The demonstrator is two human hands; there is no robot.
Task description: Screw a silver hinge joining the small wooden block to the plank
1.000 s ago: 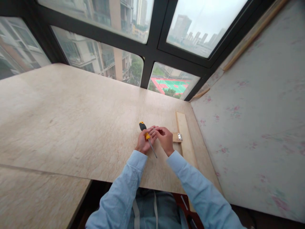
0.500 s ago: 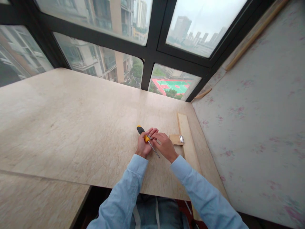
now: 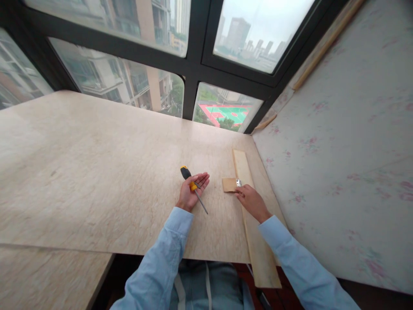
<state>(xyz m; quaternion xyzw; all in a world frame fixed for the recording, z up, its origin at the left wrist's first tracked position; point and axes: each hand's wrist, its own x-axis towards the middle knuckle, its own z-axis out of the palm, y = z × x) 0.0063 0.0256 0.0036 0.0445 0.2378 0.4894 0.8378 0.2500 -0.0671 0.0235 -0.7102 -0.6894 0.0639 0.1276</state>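
My left hand (image 3: 190,189) is turned palm up over the stone counter, its thumb holding a screwdriver (image 3: 186,173) with a black and yellow handle. The shaft points down toward me, and small dark metal bits, perhaps screws, lie by the fingers. My right hand (image 3: 253,201) has its fingertips pinched together at the near edge of a silver metal hinge (image 3: 238,183). Whatever they pinch is too small to make out. The hinge sits where a small wooden block (image 3: 229,184) meets a long pale wooden board (image 3: 250,219).
The long board lies along the right side, its near end sticking out past the edge of the stone counter (image 3: 112,172). A wall with flowered paper (image 3: 338,150) rises at the right. Dark-framed windows (image 3: 190,86) stand at the back.
My right hand has moved from my left palm rightward to the hinge. My left hand keeps the screwdriver, its fingers now more spread. The view has shifted slightly.
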